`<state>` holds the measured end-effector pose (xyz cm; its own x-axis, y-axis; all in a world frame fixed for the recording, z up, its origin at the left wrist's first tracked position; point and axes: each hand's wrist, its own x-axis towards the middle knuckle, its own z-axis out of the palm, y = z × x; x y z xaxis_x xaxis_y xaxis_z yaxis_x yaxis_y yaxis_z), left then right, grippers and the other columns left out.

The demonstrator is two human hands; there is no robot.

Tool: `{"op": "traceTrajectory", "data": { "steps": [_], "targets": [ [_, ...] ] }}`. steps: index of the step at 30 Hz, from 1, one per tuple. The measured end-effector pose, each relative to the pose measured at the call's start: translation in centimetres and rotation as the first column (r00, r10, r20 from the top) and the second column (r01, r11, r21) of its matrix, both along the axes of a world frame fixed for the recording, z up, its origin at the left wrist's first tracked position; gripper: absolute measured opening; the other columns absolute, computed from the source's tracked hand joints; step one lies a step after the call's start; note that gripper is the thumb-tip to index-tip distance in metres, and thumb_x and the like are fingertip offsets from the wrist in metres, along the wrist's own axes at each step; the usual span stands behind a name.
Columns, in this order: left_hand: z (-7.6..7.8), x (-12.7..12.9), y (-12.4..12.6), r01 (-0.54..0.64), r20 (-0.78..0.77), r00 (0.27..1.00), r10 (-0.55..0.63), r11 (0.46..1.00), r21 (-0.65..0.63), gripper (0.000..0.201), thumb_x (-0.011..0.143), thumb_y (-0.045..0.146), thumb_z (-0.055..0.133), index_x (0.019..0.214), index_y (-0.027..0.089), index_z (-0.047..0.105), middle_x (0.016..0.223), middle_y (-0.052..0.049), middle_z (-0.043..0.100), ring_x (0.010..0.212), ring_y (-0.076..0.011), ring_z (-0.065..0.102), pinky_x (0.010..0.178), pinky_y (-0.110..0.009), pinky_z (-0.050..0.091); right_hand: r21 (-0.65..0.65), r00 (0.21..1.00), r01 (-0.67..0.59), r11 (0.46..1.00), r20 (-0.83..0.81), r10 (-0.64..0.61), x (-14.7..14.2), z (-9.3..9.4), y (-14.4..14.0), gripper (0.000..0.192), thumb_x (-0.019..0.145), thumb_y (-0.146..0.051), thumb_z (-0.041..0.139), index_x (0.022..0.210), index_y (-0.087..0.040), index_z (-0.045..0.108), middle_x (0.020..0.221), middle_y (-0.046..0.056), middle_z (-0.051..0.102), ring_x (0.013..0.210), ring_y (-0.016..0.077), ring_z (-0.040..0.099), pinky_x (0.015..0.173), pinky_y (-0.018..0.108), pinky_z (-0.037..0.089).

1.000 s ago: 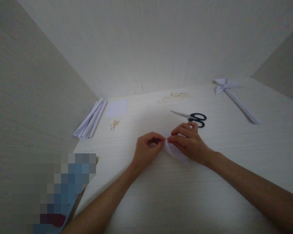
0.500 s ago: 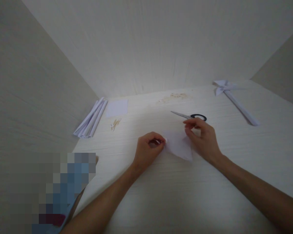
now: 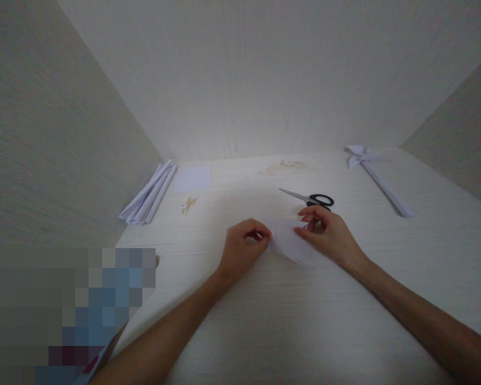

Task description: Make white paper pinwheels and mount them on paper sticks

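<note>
A thin white sheet of paper (image 3: 285, 241) is above the middle of the table, one edge pinched between the thumb and forefinger of my left hand (image 3: 244, 247). At the sheet's right side is my right hand (image 3: 332, 235), thumb and forefinger apart, the thumb over the paper. Whether that thumb touches the sheet I cannot tell. Just beyond my right hand lie scissors (image 3: 300, 195) with black handles, their blades pointing left.
Rolled paper tubes (image 3: 149, 195) lie at the left, beside a flat paper square (image 3: 193, 178) and several small cotton swabs (image 3: 189, 204). Small brownish bits (image 3: 286, 166) lie at the back. A paper pinwheel (image 3: 379, 179) on a rolled stick lies right. Walls enclose the table. A blurred patch covers the lower left.
My right hand has moved left and slightly down, over the paper, and its thumb and forefinger have parted. My left hand keeps its pinch. The view has shifted slightly.
</note>
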<state>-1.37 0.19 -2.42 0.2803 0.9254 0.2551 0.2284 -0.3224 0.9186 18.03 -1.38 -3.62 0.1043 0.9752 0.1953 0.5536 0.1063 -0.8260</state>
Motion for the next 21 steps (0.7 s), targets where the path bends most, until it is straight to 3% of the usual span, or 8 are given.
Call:
{"op": "traceTrajectory", "data": {
  "steps": [9,12,15,18,21],
  "targets": [
    [0.0,0.0,0.0,0.001,0.026,1.0,-0.001,1.0,0.0,0.01,0.063,0.006,0.056,0.062,0.014,0.061,0.065,-0.002,0.062,0.06,-0.0106,0.058,0.058,-0.021,0.048,0.255,0.991,0.048,0.966,0.107,-0.078,-1.5,0.7,-0.6,0.005,0.067,-0.02,0.062,0.066,-0.019,0.057,0.062,0.0,0.06,0.058,0.014,0.056,0.057,0.027,0.044],
    [0.0,0.0,0.0,0.006,0.037,0.999,-0.006,1.0,0.009,0.009,0.064,0.007,0.056,0.063,0.014,0.062,0.066,-0.003,0.063,0.062,-0.0114,0.058,0.058,-0.022,0.048,0.331,0.991,-0.077,0.941,0.126,0.037,-1.5,0.6,-0.7,0.005,0.071,-0.018,0.06,0.066,-0.018,0.06,0.064,0.001,0.063,0.06,0.0142,0.058,0.058,0.027,0.046],
    [0.0,0.1,0.0,0.012,0.058,0.998,-0.013,1.0,0.022,0.009,0.063,0.006,0.057,0.063,0.013,0.062,0.066,-0.004,0.063,0.062,-0.0118,0.059,0.059,-0.022,0.049,0.42,0.969,-0.215,0.882,0.207,0.137,-1.5,0.3,-0.7,0.006,0.073,-0.014,0.058,0.07,-0.018,0.062,0.072,0.004,0.066,0.066,0.0141,0.059,0.061,0.026,0.047],
    [0.0,0.2,0.0,0.021,0.078,0.997,-0.024,0.999,0.038,0.01,0.063,0.005,0.057,0.063,0.013,0.062,0.067,-0.004,0.063,0.063,-0.0117,0.059,0.059,-0.022,0.049,0.503,0.928,-0.296,0.812,0.354,0.119,-1.4,0.0,-0.7,0.008,0.074,-0.013,0.057,0.072,-0.018,0.063,0.078,0.005,0.067,0.069,0.0146,0.059,0.062,0.027,0.045],
    [-0.1,0.2,0.0,0.024,0.086,0.996,-0.028,0.999,0.048,0.009,0.063,0.006,0.058,0.063,0.014,0.062,0.068,-0.004,0.063,0.064,-0.0117,0.059,0.059,-0.022,0.049,0.564,0.868,-0.343,0.751,0.496,0.025,-1.3,-0.1,-0.5,0.009,0.075,-0.013,0.057,0.068,-0.019,0.062,0.081,0.004,0.068,0.067,0.015,0.058,0.062,0.03,0.04]
  ]
}}
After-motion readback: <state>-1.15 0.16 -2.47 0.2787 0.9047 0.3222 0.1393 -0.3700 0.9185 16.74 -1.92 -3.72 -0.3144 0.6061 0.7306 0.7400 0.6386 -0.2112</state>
